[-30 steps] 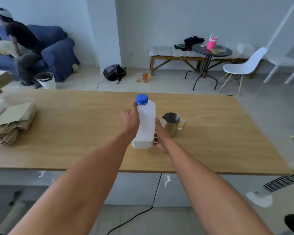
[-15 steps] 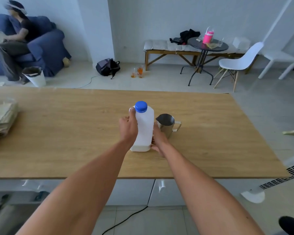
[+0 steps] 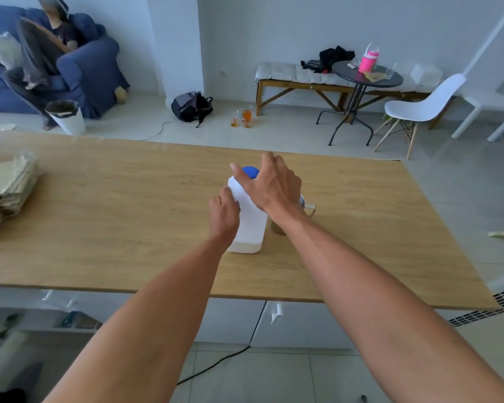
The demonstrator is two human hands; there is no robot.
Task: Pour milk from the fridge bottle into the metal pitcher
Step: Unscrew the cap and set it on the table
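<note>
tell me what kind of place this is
Probably a home or casual shared living space: a blue sofa, a cushioned bench and a small round table stand behind the wooden counter.

Single head camera, high, facing forward-down over table (image 3: 128,199).

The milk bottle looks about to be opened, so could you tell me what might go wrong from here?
The metal pitcher stands right beside the milk bottle, mostly hidden under the right wrist, so the forearm could knock it. The left hand grips only one side; twisting the blue cap with the right hand might tip the bottle.
</note>
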